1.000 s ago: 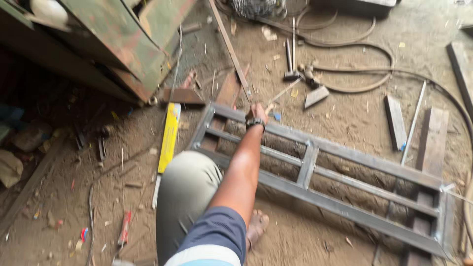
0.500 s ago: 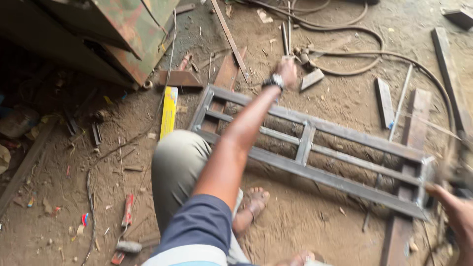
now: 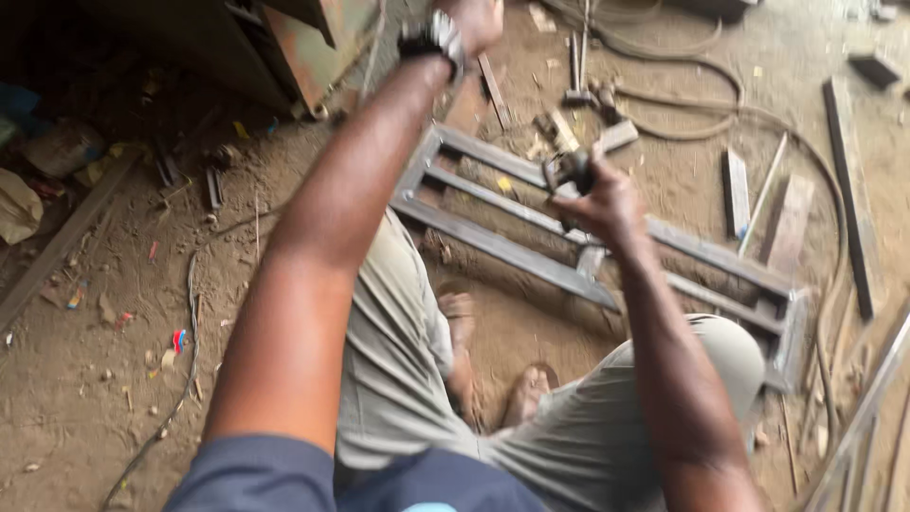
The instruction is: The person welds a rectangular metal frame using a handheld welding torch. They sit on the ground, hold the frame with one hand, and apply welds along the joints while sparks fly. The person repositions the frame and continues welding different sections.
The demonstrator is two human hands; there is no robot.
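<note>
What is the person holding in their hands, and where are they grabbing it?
The right hand grips a small dark tool by its lower end, above the metal frame; its kind is too blurred to tell. The left hand is cut off by the picture's edge.

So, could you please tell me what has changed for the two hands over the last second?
The left hand, with its wristwatch, has stretched farther out, past the metal frame toward the top of the view. The right hand, absent a second ago, has come in over the frame gripping a dark tool, too blurred to name. The frame, hose and scrap bars lie as before.
</note>
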